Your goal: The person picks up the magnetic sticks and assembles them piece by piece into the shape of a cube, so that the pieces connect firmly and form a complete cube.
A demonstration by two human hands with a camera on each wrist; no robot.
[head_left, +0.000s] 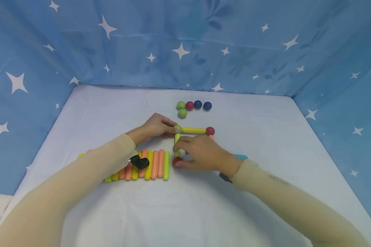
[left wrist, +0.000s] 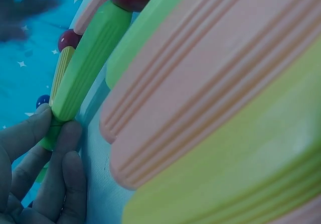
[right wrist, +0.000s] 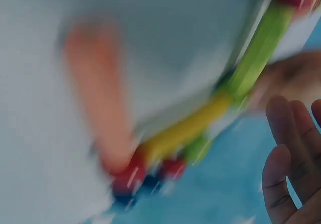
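Note:
My left hand [head_left: 157,126] pinches a green ball [head_left: 178,129] at a corner of a frame made of sticks and balls. From that ball a yellow stick [head_left: 194,130] runs right to a red ball [head_left: 210,131], where a salmon stick [right wrist: 98,93] joins. A green stick [left wrist: 85,66] runs from the green ball toward a nearer red ball [head_left: 177,162]. Over this green stick, partly hiding it, is my right hand [head_left: 201,152], its thumb right at the nearer red ball in the head view. The right wrist view shows its fingers loosely extended, with nothing between them.
Loose green, red and blue balls [head_left: 198,104] sit behind the frame. A row of salmon, yellow and green sticks [head_left: 155,165] lies at left, partly under my left forearm. A blue stick [head_left: 241,156] shows beyond my right wrist. A starry blue curtain [head_left: 179,68] surrounds the white table [head_left: 142,212].

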